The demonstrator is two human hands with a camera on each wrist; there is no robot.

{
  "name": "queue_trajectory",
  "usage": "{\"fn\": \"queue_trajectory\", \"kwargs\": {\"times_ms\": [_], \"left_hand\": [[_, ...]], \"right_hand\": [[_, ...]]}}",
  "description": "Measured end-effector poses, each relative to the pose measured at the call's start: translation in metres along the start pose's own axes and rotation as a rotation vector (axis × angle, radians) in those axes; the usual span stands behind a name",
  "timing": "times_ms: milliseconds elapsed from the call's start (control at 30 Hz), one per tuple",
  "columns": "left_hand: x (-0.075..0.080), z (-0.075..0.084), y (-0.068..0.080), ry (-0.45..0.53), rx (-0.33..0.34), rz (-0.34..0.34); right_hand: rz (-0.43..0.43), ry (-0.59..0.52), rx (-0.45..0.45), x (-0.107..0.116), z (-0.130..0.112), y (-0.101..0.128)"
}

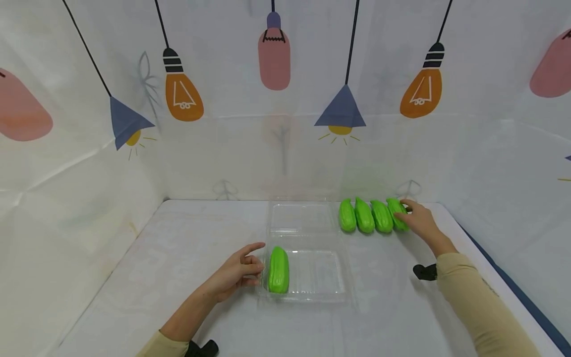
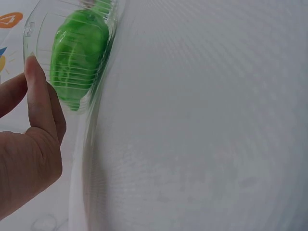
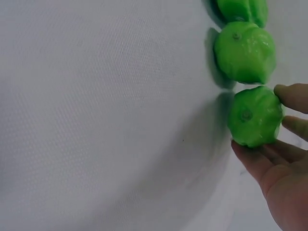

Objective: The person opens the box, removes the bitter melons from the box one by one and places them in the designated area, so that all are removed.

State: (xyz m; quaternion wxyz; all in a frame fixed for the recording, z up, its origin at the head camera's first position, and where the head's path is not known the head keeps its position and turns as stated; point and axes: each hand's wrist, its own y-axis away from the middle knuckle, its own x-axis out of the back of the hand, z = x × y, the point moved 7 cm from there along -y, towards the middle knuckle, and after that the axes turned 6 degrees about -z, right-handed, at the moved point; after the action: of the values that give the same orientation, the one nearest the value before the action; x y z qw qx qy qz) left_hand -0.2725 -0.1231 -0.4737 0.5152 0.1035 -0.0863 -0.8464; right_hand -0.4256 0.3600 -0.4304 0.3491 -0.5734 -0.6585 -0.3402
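Note:
A clear plastic clamshell box (image 1: pixel 318 270) lies with its lid laid back on the table. One glossy green ribbed gourd (image 1: pixel 278 270) is inside, along the left wall. My left hand (image 1: pixel 236 272) is at the box's left side, and a straight fingertip touches the clear rim in the left wrist view. My right hand (image 1: pixel 419 220) holds the rightmost gourd (image 3: pixel 255 117) of a row, its thumb and fingers on opposite sides. Left of that one, several similar gourds (image 1: pixel 364 216) stand side by side behind the box.
A white cloth covers the table (image 1: pixel 200 223). Behind it hangs a pale curtain (image 1: pixel 250 153) printed with lamps and bulbs, and more fabric closes both sides. The box lid (image 1: pixel 303 218) extends toward the back edge, just left of the gourd row.

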Motion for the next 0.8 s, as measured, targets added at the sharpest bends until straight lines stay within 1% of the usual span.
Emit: {"fn": "queue_trajectory", "kwargs": {"times_ms": [300, 600, 800], "left_hand": [[0.0011, -0.0006, -0.0014, 0.005, -0.003, -0.004], [-0.0002, -0.0001, -0.0015, 0.011, -0.005, -0.009], [-0.0009, 0.0002, -0.0015, 0.003, -0.008, -0.01]], "right_hand": [[-0.002, -0.047, -0.04, -0.008, 0.0048, 0.0006], [0.037, -0.036, -0.029, -0.0089, 0.0062, 0.0003], [0.031, -0.039, -0.031, -0.0099, 0.0093, 0.0001]]}}
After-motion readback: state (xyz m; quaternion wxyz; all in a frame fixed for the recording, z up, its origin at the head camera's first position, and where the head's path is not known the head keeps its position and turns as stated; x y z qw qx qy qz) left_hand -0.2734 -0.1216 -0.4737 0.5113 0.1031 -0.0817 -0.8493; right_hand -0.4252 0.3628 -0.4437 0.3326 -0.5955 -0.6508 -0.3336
